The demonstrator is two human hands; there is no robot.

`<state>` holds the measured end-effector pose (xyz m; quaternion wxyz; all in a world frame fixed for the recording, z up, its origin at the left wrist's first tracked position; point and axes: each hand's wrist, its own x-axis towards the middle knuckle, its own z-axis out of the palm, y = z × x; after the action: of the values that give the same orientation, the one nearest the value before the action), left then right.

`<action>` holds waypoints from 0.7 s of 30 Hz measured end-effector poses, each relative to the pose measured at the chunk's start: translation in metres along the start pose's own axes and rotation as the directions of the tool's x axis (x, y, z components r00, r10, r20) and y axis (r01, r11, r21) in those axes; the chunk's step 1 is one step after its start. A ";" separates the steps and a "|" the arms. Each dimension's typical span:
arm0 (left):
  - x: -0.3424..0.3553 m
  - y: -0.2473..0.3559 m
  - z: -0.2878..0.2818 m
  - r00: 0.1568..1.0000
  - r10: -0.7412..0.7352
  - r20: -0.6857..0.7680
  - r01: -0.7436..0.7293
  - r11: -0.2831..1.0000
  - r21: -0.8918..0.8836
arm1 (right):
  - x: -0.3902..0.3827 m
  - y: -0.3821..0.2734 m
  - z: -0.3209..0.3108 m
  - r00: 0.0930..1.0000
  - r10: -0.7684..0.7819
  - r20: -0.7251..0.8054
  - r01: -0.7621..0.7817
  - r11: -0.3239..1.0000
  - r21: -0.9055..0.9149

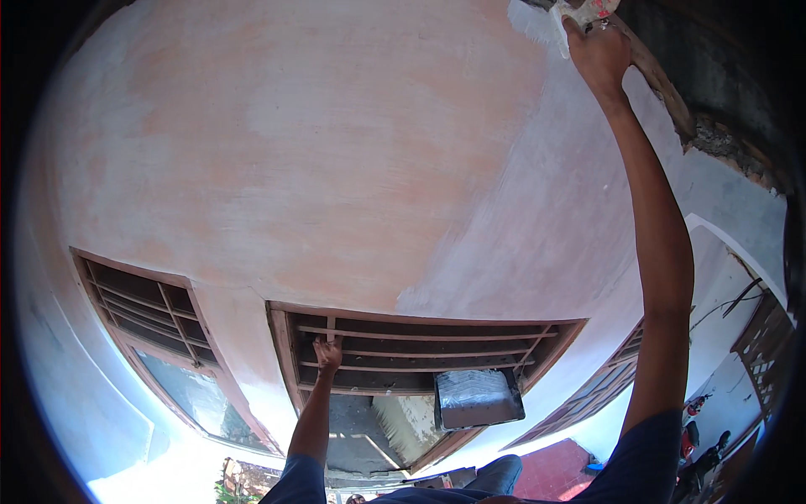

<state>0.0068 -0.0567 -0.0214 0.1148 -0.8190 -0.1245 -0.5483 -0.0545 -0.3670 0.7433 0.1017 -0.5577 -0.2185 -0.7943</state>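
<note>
High at the upper right, my right hand (601, 57) is closed round a wide, paint-smeared paintbrush (561, 30). Its whitish edge lies against the wall (336, 151), beside a fresh white patch near the sloping top edge. The wall is patchy, pinkish-orange under thin white streaks. Lower down, my left hand (328, 354) grips a wooden bar (332, 322) of the slatted window opening (428, 353). A black paint tray (478, 399) with white paint in it sits at the window's right side, with neither hand on it; how it is held up is hard to tell.
Another slatted window (147, 307) lies to the left, and a third (588, 399) is at the right. A rough beam (663, 88) and broken masonry edge (730, 147) border the wall's upper right. Far below are red floor tiles (550, 472) and a parked motorbike (701, 462).
</note>
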 end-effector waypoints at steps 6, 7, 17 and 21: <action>0.015 0.010 -0.018 0.996 -0.087 -0.018 0.083 0.983 -0.161 | 0.009 -0.069 0.016 0.999 0.009 -0.037 -0.002 0.983 0.183; 0.018 0.012 -0.020 0.996 -0.092 0.015 0.093 0.977 -0.191 | 0.014 -0.079 0.016 0.998 0.043 -0.043 -0.033 0.976 0.214; 0.008 0.010 -0.014 0.996 -0.070 0.055 0.077 0.987 -0.140 | 0.042 -0.060 -0.005 0.995 -0.101 -0.015 0.101 0.947 0.306; 0.012 0.014 -0.018 0.995 -0.067 0.079 0.079 0.985 -0.151 | -0.003 -0.040 -0.006 0.924 -0.337 0.181 0.282 0.919 0.276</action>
<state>0.0006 -0.0746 -0.0040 0.0263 -0.8399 -0.1158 -0.5296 -0.0751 -0.3342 0.7296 0.0166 -0.5853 -0.4106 -0.6989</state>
